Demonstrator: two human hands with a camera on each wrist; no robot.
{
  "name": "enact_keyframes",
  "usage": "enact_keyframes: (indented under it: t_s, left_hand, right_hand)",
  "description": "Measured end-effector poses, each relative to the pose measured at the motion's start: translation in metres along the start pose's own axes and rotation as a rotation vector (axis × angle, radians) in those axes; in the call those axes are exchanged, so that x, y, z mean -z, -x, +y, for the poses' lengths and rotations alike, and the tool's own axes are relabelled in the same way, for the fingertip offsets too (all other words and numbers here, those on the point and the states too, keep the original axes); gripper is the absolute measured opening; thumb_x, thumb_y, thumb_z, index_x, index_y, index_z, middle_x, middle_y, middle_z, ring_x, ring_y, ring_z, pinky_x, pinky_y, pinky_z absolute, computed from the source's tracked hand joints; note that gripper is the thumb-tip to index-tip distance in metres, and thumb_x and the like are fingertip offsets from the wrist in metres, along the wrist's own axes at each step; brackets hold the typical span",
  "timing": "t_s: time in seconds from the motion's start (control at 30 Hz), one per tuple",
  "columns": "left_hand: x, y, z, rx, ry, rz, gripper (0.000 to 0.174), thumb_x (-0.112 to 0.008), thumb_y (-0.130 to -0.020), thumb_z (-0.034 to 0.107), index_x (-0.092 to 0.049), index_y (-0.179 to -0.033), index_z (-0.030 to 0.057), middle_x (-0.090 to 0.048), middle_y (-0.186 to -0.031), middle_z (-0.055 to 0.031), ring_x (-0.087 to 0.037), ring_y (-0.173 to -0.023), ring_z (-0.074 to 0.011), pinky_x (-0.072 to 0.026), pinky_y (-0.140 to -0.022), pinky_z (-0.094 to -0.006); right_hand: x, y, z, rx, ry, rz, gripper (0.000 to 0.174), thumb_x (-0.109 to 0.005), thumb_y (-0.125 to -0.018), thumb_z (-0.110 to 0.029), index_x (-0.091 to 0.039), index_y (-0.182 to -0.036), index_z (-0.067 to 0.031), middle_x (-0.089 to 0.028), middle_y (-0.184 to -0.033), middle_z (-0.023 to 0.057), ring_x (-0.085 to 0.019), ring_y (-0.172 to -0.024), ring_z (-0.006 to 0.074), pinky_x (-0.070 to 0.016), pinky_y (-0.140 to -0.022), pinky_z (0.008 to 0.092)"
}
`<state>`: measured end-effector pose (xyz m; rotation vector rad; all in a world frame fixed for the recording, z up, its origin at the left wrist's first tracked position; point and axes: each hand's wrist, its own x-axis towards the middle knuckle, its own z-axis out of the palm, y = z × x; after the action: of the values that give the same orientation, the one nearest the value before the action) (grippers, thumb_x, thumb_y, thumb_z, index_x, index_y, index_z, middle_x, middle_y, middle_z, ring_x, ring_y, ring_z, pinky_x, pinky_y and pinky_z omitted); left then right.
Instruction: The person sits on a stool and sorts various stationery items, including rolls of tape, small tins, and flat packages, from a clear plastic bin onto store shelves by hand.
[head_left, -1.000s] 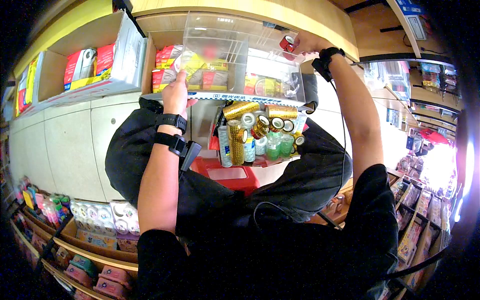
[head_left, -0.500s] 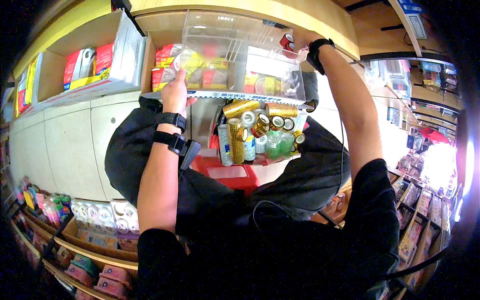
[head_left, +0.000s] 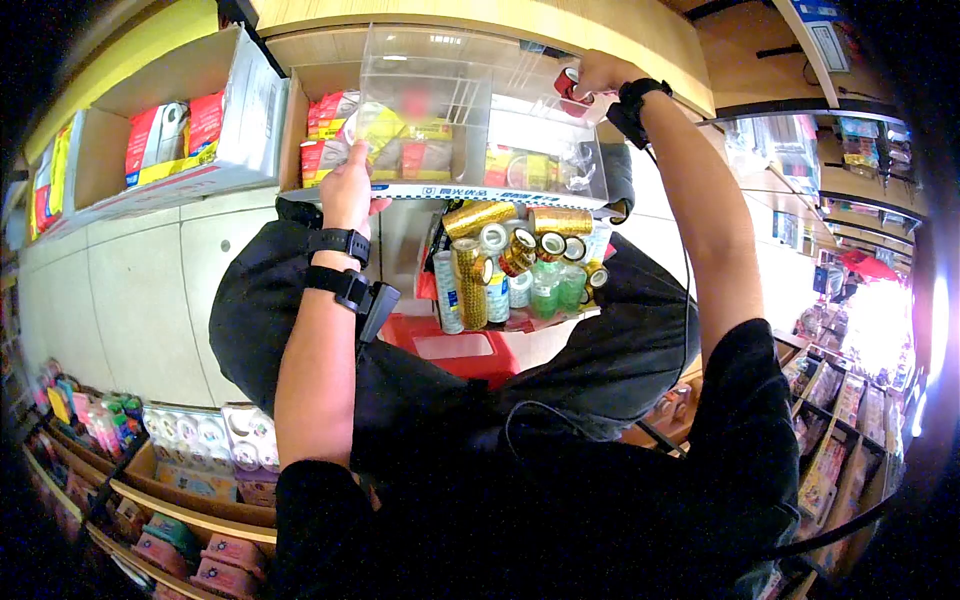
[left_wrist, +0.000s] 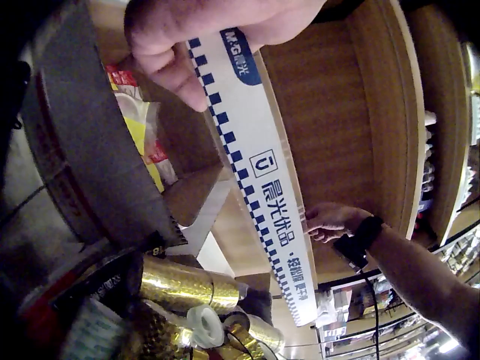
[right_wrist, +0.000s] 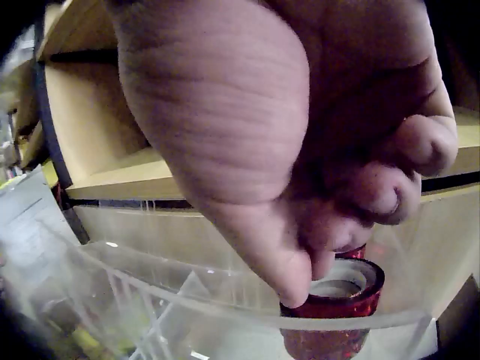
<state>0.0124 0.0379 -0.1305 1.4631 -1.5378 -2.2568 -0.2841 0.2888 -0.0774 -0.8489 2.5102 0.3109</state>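
Note:
My left hand (head_left: 346,187) grips the front edge of a clear plastic box (head_left: 430,85), thumb on top and fingers curled beneath. Its front carries a white label strip (left_wrist: 266,176) with blue checks and lettering. At the box's far right corner, my right hand (head_left: 607,75) pinches a shiny red roll of tape (right_wrist: 330,319) at its rim. The roll stands low behind the clear wall, and more red shows just behind it. Below the box, a pile of gold tape rolls (head_left: 470,290) sits between the knees with white and green rolls.
Under the clear box, a cardboard box (head_left: 293,150) holds red and yellow packets (head_left: 323,160). Another open carton (head_left: 262,110) stands to the left. A wooden shelf (head_left: 640,35) runs along the back. A red stool (head_left: 490,365) is between the legs, and a cable hangs from the right wrist.
My right hand has shifted slightly down into the box corner and back, staying at the red roll of tape. My left hand keeps its grip on the box edge.

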Motion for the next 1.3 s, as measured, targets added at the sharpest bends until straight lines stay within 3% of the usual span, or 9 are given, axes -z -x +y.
enact_keyframes:
  t_s: [0.1, 0.17, 0.23, 0.37, 0.47, 0.6, 1.1, 1.2, 1.3]
  left_hand:
    - [0.000, 0.001, 0.001, 0.002, -0.001, -0.011, 0.035, -0.057, -0.081, 0.040, -0.054, -0.073, 0.0058, -0.050, -0.069, -0.0024, -0.054, -0.055, -0.0128, -0.0478, -0.039, -0.0250]
    - [-0.001, 0.005, 0.005, 0.009, -0.013, -0.005, 0.035, -0.057, -0.081, 0.040, -0.055, -0.076, 0.0054, -0.051, -0.071, -0.0030, -0.055, -0.057, -0.0132, -0.0482, -0.040, -0.0251]
    - [0.000, 0.005, 0.005, 0.012, -0.024, -0.001, 0.035, -0.057, -0.081, 0.040, -0.055, -0.078, 0.0050, -0.052, -0.074, -0.0036, -0.055, -0.058, -0.0136, -0.0486, -0.040, -0.0252]
    - [0.000, 0.005, 0.005, 0.031, 0.003, -0.043, 0.040, -0.058, -0.080, 0.041, -0.056, -0.089, 0.0025, -0.055, -0.076, -0.0051, -0.057, -0.059, -0.0155, -0.0493, -0.040, -0.0255]
    - [0.003, -0.002, 0.001, 0.027, -0.014, -0.030, 0.042, -0.059, -0.079, 0.043, -0.056, -0.090, 0.0020, -0.055, -0.077, -0.0053, -0.057, -0.060, -0.0157, -0.0504, -0.044, -0.0266]
    - [0.006, -0.008, -0.001, 0.033, -0.031, -0.055, 0.043, -0.061, -0.077, 0.045, -0.056, -0.085, 0.0029, -0.056, -0.078, -0.0063, -0.057, -0.061, -0.0143, -0.0506, -0.045, -0.0263]
    - [0.003, -0.007, -0.001, 0.024, -0.085, -0.019, 0.052, -0.062, -0.076, 0.047, -0.056, -0.097, -0.0001, -0.056, -0.084, -0.0094, -0.057, -0.062, -0.0172, -0.0506, -0.044, -0.0263]
    - [0.004, -0.008, -0.003, -0.026, -0.031, -0.053, 0.047, -0.061, -0.077, 0.046, -0.055, -0.095, 0.0021, -0.054, -0.082, -0.0092, -0.057, -0.063, -0.0182, -0.0510, -0.044, -0.0271]
    - [0.005, -0.015, -0.004, 0.017, -0.065, -0.050, 0.047, -0.061, -0.077, 0.045, -0.055, -0.093, 0.0020, -0.054, -0.081, -0.0090, -0.058, -0.063, -0.0185, -0.0514, -0.044, -0.0271]
  right_hand:
    - [0.023, 0.031, -0.025, -0.052, -0.243, 0.001, 0.040, -0.069, -0.060, -0.037, -0.065, -0.071, 0.0017, -0.060, -0.061, 0.0133, -0.056, -0.055, 0.0230, -0.0428, -0.049, 0.0342]
    - [0.022, 0.037, -0.023, -0.011, -0.152, 0.375, 0.049, -0.065, -0.071, -0.046, -0.064, -0.081, 0.0027, -0.063, -0.070, 0.0138, -0.061, -0.064, 0.0218, -0.0455, -0.057, 0.0325]
    - [0.034, 0.082, -0.033, -0.081, -0.304, 0.421, 0.042, -0.065, -0.071, -0.043, -0.066, -0.081, -0.0028, -0.064, -0.074, 0.0161, -0.062, -0.067, 0.0251, -0.0480, -0.064, 0.0338]
    - [0.014, 0.186, -0.060, 0.032, -0.430, 0.264, 0.025, -0.066, -0.073, -0.033, -0.065, -0.081, -0.0092, -0.062, -0.067, 0.0120, -0.061, -0.063, 0.0242, -0.0469, -0.059, 0.0352]
    - [-0.048, 0.227, -0.076, 0.128, -0.361, 0.173, 0.024, -0.064, -0.073, -0.029, -0.063, -0.091, -0.0128, -0.062, -0.071, 0.0141, -0.062, -0.067, 0.0283, -0.0482, -0.061, 0.0404]
    - [-0.117, 0.237, -0.086, 0.140, -0.203, 0.131, 0.035, -0.064, -0.073, -0.022, -0.056, -0.105, -0.0122, -0.062, -0.075, 0.0164, -0.061, -0.070, 0.0326, -0.0484, -0.065, 0.0415]
    - [-0.127, 0.227, -0.077, 0.119, -0.287, 0.125, 0.019, -0.060, -0.076, -0.024, -0.064, -0.091, -0.0143, -0.064, -0.077, 0.0125, -0.062, -0.073, 0.0304, -0.0495, -0.066, 0.0414]
    - [-0.114, 0.238, -0.072, 0.078, -0.264, 0.327, 0.016, -0.058, -0.077, -0.017, -0.060, -0.092, -0.0116, -0.062, -0.076, 0.0128, -0.061, -0.073, 0.0314, -0.0480, -0.063, 0.0413]
    - [-0.112, 0.247, -0.069, 0.088, -0.057, 0.184, 0.016, -0.059, -0.078, -0.020, -0.060, -0.092, -0.0118, -0.062, -0.074, 0.0134, -0.062, -0.071, 0.0312, -0.0487, -0.061, 0.0416]
